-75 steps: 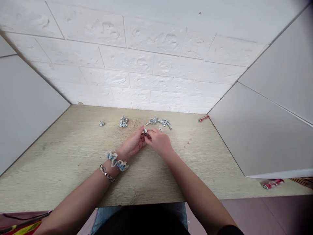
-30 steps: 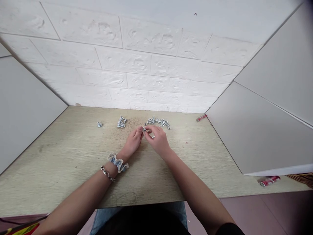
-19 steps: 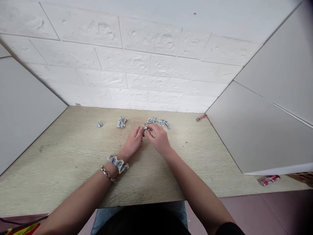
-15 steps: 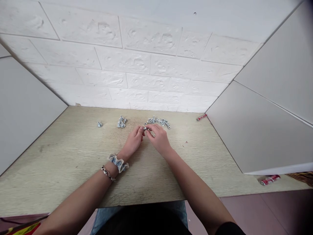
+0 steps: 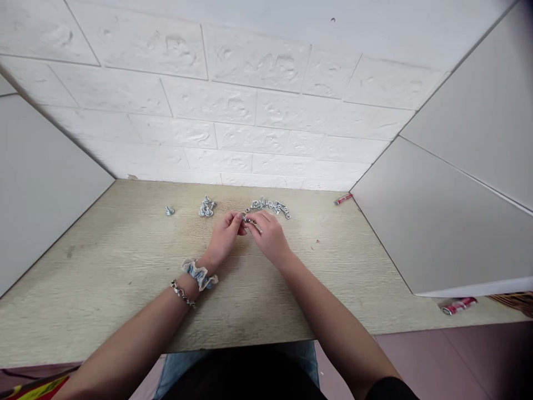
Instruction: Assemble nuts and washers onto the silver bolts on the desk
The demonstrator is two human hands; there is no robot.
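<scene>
Small silvery bolt (image 5: 244, 218), pinched by left hand (image 5: 225, 233) and right hand (image 5: 270, 234), mostly covered now, upright and plainer earlier

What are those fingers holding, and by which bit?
A small metal piece: the left grip pinches its left side, the right grip its right side. Which part each covers is too small to tell.

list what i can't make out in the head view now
All in the head view:
Metal part: full shape, mostly covered by the left hand and right hand.
Right pile: near side, partly behind the right hand; pieces too small to count surely.
Woven thing: cut off by the right edge.
Red-yellow thing: cut off by the bottom edge.
</scene>
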